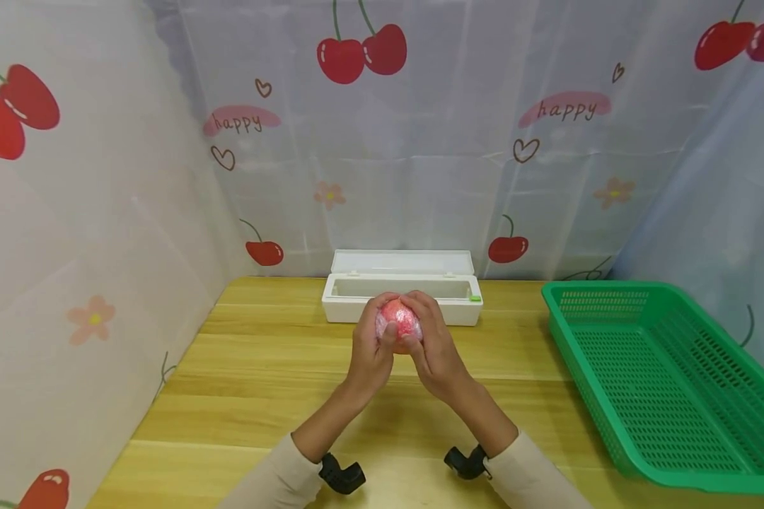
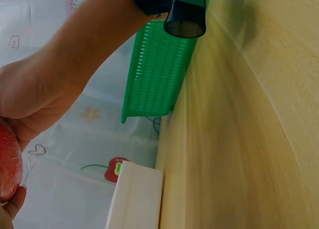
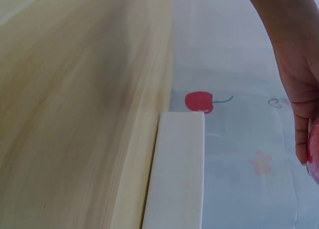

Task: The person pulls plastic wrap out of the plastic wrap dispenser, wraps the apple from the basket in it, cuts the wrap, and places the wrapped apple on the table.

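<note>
Between both palms, above the table, is a red round fruit wrapped in shiny clear film; its exact kind cannot be told. My left hand curls round its left side, thumb on the near face. On the other side my right hand grips it likewise, with fingers over the top. The red fruit shows at the left edge of the left wrist view and is partly cut off. Just beyond the hands stands a long white box with its lid raised.
A green plastic basket with slotted walls stands at the right of the wooden table. A small green piece sits on the white box's right front rim. Cherry-printed curtains hang behind and at both sides.
</note>
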Motion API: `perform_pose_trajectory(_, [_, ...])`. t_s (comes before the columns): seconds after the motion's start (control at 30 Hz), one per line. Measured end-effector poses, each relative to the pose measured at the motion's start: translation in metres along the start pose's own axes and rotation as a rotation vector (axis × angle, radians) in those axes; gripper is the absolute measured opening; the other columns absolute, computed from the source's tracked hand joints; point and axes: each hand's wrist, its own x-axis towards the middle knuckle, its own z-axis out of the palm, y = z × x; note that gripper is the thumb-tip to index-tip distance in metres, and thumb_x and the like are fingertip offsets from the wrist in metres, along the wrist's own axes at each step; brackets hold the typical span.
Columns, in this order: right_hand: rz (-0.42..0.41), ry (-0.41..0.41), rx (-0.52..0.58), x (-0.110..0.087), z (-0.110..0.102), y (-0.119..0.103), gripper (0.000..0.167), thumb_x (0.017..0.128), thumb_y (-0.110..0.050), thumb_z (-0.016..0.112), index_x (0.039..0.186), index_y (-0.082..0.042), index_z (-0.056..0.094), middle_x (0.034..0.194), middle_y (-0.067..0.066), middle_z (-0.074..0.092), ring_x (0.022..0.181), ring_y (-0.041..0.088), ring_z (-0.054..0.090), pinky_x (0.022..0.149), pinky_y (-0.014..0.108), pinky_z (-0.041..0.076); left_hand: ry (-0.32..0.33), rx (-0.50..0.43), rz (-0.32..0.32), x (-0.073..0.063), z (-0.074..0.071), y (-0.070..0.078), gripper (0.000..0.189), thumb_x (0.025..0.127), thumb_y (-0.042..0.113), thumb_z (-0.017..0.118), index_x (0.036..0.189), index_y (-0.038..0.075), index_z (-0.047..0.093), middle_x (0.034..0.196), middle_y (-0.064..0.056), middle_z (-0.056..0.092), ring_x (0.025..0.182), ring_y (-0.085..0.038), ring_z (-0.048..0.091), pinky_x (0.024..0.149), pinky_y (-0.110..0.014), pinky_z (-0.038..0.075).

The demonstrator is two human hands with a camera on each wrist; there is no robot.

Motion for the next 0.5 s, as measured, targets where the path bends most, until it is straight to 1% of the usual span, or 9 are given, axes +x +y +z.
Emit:
perform_pose_trajectory(0.07, [-0.003, 0.006, -0.011, -0.0006, 0.0008, -0.0006, 0.059, 0.109, -0.046, 0.036, 0.141, 0.004, 0.041, 0.137, 0.020, 0.044, 0.120, 0.030, 0.051, 0.096, 0.040, 0.057, 0.006, 0.002, 0.003, -0.0015, 0.0009, -0.0031, 0.067, 0.103, 0.060, 0.040, 0.132, 0.001, 0.053, 0.118, -0.015, 0.061, 0.095, -0.025, 0.063, 0.074, -0.030, 0.061])
perform_pose_trajectory(0.2, [0.005, 0.009, -0.036, -0.0011, 0.0015, -0.0018, 0.057, 0.110, -0.044, 0.034, 0.140, 0.004, 0.042, 0.135, 0.021, 0.044, 0.119, 0.030, 0.051, 0.092, 0.044, 0.058, 0.013, 0.009, 0.011, -0.0023, 0.0017, -0.0050, 0.063, 0.104, 0.060, 0.041, 0.131, 0.005, 0.055, 0.117, -0.011, 0.062, 0.094, -0.023, 0.063, 0.071, -0.031, 0.061])
perform_pose_trajectory(0.33, [0.005, 0.010, -0.058, -0.0014, 0.0028, -0.0012, 0.055, 0.111, -0.042, 0.032, 0.140, 0.004, 0.043, 0.135, 0.021, 0.044, 0.119, 0.030, 0.051, 0.092, 0.046, 0.058, 0.017, 0.028, 0.020, -0.0017, 0.0018, -0.0040, 0.060, 0.106, 0.057, 0.039, 0.130, 0.005, 0.055, 0.116, -0.011, 0.062, 0.093, -0.023, 0.063, 0.069, -0.031, 0.061])
perform_pose_trajectory(0.5, [-0.005, 0.014, -0.066, -0.0029, 0.0043, -0.0015, 0.055, 0.111, -0.040, 0.032, 0.142, 0.004, 0.044, 0.135, 0.023, 0.044, 0.118, 0.031, 0.052, 0.092, 0.046, 0.058, 0.025, 0.054, 0.026, -0.0028, 0.0011, -0.0048, 0.062, 0.106, 0.058, 0.038, 0.130, 0.004, 0.055, 0.116, -0.012, 0.062, 0.092, -0.023, 0.063, 0.069, -0.031, 0.061])
